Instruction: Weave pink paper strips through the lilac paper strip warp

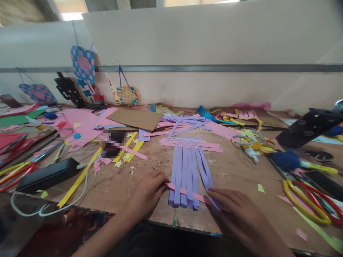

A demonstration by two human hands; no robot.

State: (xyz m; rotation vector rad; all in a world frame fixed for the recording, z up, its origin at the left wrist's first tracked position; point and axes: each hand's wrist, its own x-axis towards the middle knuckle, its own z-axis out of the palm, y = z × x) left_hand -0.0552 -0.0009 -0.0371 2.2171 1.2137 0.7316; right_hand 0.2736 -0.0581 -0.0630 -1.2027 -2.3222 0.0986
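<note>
Several purple paper strips [184, 171] run toward me on the table, woven at their far end into pink crosswise strips [209, 146]. A single pink paper strip [198, 197] passes over some purple strips and under others near their loose ends. My left hand [152, 191] pinches its left end, beside the outermost purple strip. My right hand [238, 207] has its fingers at the other end, on the right-hand purple strips, which bend outward. Its fingertips are partly hidden, and which strips they grip is hard to make out.
Scissors [308, 203], a blue yarn ball [285, 159] and a glue tube [318, 167] lie on the right. At left are a black power adapter [50, 175] with its cable and more scissors [18, 175]. Brown card [135, 117] and paper scraps lie behind; woven hangings [83, 64] lean on the wall.
</note>
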